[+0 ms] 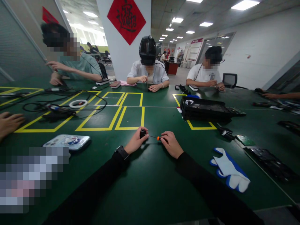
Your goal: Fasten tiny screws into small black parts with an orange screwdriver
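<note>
My left hand (138, 139) is closed around a small black rounded part (142, 133), whose exact kind I cannot make out. My right hand (172, 143) pinches a small screwdriver (158, 138) with an orange collar, its handle mostly hidden by my fingers. The thin shaft points left toward the black part; whether its tip touches that part is unclear. Both hands are just above the green table (150, 187), near its middle.
To the right lie a white and blue glove (231, 170), a green circuit board (245, 140) and a black housing (206, 107). On the left are a phone (67, 142) and tangled black cables (56, 109). Yellow tape (93, 128) marks rectangles. Several people sit around the table.
</note>
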Action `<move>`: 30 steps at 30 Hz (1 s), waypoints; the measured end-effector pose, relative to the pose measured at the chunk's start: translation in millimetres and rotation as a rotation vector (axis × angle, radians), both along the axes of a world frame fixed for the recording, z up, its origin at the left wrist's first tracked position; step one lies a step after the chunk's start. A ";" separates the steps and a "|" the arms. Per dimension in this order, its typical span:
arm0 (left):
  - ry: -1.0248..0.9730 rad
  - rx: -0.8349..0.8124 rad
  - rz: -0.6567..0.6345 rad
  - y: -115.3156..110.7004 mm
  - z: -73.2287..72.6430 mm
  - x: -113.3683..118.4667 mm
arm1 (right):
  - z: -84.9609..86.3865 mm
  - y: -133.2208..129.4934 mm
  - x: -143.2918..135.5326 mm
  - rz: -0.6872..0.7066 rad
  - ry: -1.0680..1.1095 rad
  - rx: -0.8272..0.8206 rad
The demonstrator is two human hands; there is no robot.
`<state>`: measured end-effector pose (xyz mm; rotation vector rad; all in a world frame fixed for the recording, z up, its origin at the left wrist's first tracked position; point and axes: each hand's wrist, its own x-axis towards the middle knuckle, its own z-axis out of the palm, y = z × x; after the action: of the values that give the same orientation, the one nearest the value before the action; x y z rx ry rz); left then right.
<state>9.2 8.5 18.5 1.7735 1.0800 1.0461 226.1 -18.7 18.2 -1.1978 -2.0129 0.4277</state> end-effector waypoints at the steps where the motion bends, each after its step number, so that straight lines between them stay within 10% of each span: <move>1: 0.010 0.003 0.012 -0.7 -0.5 -0.5 | -0.9 0.1 -0.8 -0.008 -0.024 0.027; 30: 0.058 0.063 -0.024 -7.6 -3.1 -3.9 | -2.6 -14.9 2.6 -0.004 -0.060 -0.054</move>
<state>5.3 0.9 15.3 1.8733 1.0691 1.0300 228.6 -33.7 15.6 -1.2610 -2.0611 0.4524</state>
